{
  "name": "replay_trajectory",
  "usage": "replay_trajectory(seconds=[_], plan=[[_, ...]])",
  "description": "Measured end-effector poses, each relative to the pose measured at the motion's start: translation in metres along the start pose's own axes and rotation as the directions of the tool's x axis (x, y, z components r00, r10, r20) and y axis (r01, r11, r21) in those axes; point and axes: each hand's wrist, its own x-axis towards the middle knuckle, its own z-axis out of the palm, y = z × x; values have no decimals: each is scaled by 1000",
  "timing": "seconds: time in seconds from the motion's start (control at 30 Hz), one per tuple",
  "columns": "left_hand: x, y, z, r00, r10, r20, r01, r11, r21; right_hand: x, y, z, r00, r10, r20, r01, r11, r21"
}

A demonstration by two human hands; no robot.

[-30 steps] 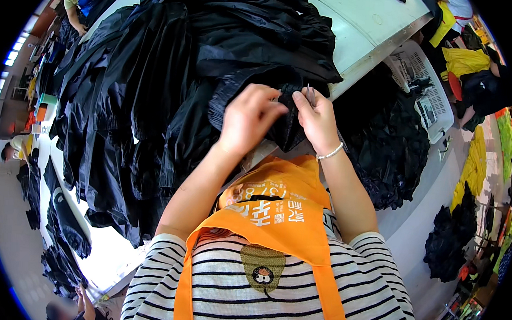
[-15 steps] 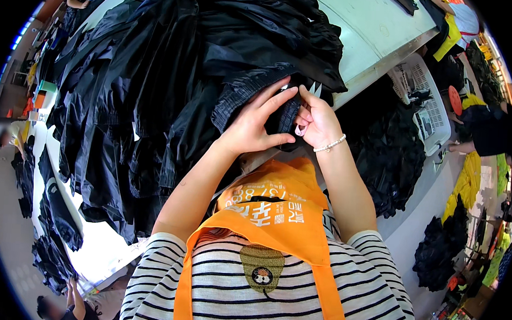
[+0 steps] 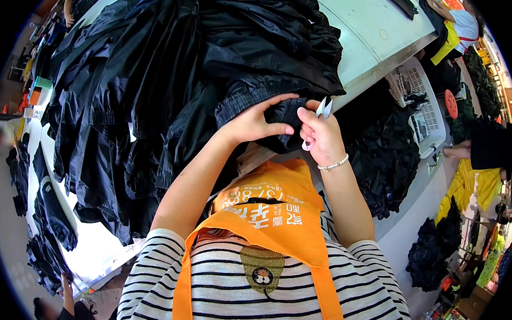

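Note:
My left hand (image 3: 257, 120) has hold of a black garment by its gathered elastic waistband (image 3: 253, 93), with fingers and thumb on either side of the dark cloth. Its other fingers are partly hidden by the fabric. Just to the right, my right hand (image 3: 322, 131) is closed around small thread snips (image 3: 325, 108); the silver blades point up above the fist and a pink loop shows below it. Thumb and index finger of that hand are close to the garment's edge; whether they touch it I cannot tell. The garment lies against a big heap of black garments (image 3: 144, 79).
The heap covers much of a pale table (image 3: 367, 35), whose edge runs at the right. Beyond it stand a white plastic basket (image 3: 424, 99) and a dark pile of clothes (image 3: 383, 155). Yellow cloth (image 3: 472, 186) lies farther right. Other people work around the room's edges.
My right hand has shifted slightly right and down, away from the waistband, and the snips' blades show more. My left hand's fingers have drawn closer together on the cloth.

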Motion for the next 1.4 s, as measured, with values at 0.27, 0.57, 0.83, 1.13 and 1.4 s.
replay_trajectory(seconds=[0.27, 0.57, 0.83, 1.13, 1.4], plan=[[-15, -10, 17, 921, -302, -244, 292, 953, -78, 3, -12, -1, 906, -375, 197, 416, 700, -581], [-23, -8, 21, 922, -275, -271, 301, 952, 60, 0, -18, 6, 858, -345, 381, 512, 512, -690], [-25, -23, 18, 904, -350, -247, 341, 937, -80, 9, -2, 1, 888, -356, 290, 454, 585, -672], [-23, 8, 10, 990, -101, -103, 100, 995, -11, -1, -14, 12, 864, -287, 413, 502, 446, -741], [-25, -1, 13, 990, -68, -127, 67, 998, -15, 1, -21, 1, 950, -193, 245, 306, 731, -610]])
